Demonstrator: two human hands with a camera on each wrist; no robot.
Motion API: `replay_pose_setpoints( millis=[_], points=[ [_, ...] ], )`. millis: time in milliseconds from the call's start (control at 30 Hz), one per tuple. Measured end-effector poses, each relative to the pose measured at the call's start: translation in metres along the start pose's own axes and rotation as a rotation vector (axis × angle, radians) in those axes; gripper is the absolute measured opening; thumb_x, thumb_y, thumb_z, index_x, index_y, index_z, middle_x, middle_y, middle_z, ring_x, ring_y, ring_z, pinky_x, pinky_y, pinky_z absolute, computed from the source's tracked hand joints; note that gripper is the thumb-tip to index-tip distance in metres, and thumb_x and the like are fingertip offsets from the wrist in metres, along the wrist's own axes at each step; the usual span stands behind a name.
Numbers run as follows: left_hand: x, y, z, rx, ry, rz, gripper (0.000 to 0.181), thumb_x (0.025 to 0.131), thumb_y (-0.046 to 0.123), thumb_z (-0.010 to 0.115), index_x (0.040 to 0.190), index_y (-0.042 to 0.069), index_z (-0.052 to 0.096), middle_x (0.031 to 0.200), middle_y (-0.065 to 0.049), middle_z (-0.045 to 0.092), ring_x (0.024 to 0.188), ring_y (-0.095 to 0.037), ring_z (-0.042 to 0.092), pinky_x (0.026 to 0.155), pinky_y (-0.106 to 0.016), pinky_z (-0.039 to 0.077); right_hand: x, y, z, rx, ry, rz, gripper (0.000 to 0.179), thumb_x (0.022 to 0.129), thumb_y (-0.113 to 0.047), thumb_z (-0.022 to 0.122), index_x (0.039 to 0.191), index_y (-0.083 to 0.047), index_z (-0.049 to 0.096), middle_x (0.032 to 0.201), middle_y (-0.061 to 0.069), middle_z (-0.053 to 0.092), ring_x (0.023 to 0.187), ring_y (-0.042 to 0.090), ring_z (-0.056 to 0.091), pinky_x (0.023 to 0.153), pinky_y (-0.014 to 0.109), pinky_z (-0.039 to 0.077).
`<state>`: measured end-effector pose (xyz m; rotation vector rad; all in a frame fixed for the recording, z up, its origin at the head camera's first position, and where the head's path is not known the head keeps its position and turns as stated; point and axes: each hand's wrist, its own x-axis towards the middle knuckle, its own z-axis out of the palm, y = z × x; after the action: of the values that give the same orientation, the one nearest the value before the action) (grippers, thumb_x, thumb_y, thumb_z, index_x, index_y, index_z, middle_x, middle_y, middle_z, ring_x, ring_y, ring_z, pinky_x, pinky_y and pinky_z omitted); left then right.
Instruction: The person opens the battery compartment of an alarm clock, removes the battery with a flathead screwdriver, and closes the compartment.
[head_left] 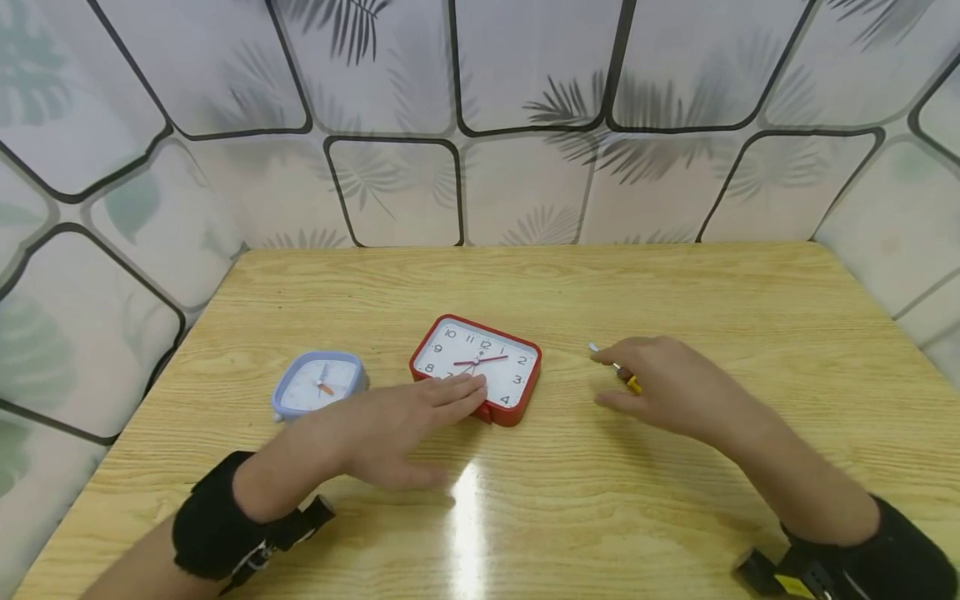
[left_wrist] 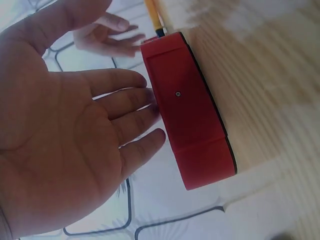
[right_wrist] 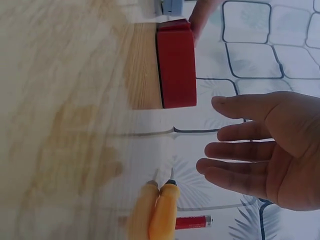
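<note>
So by the left edge of the counter (head_left: 750,292) we've got a small blue clock (head_left: 309,392), face up, nobody fiddling with it. Next along, the left grip (head_left: 401,425) has its fingers out straight, touching the lower part of the red clock (head_left: 468,352) but not wrapped round it. That clock lies face up around the counter's middle. Further toward the right edge, the right grip (head_left: 663,387) hangs just over an orange-handled screwdriver (right_wrist: 165,212) and what looks like a red battery (right_wrist: 192,222), fingers extended, grasping nothing.

Progress-wise, we'd guess a start or a pause: the screwdriver isn't in use, the battery lies loose outside the clocks, and neither has been picked up yet. The red clock's back faces down, so we can't tell what's done there or left.

Our count: two clocks, one screwdriver, one battery, two grips.
</note>
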<state>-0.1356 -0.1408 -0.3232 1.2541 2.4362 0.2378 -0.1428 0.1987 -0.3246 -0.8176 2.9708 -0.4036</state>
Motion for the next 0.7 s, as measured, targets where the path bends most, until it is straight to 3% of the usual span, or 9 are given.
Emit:
replay_pose_setpoints(
  millis=[200,433,700],
  points=[
    [0.002,0.009,0.005,0.008,-0.016,0.077,0.080,0.095,0.044,0.060,0.159,0.011,0.024,0.167,-0.001,0.017,0.154,-0.020,0.016,0.123,-0.041,0.025,0.000,-0.009,0.007,0.043,-0.015,0.023,0.067,0.084,-0.039,0.079,0.138,-0.006,0.059,0.137,0.015,0.062,0.127,0.037,0.057,0.105,0.056,0.046],
    [0.005,0.018,0.010,0.071,-0.004,0.196,0.079,0.096,0.042,0.058,0.159,0.007,0.025,0.167,-0.006,0.020,0.154,-0.021,0.018,0.124,-0.038,0.024,-0.001,-0.019,0.018,0.064,-0.049,0.040,0.092,0.076,-0.049,0.083,0.150,-0.009,0.045,0.150,0.013,0.050,0.137,0.038,0.048,0.106,0.057,0.045],
    [0.006,0.032,0.019,0.181,0.003,0.310,0.078,0.099,0.045,0.053,0.159,0.005,0.022,0.167,-0.008,0.019,0.154,-0.020,0.016,0.124,-0.033,0.023,-0.006,-0.033,0.028,0.072,-0.095,-0.070,0.102,0.071,-0.060,0.082,0.149,-0.007,0.044,0.149,0.003,0.049,0.137,0.026,0.048,0.108,0.045,0.046]
  ],
)
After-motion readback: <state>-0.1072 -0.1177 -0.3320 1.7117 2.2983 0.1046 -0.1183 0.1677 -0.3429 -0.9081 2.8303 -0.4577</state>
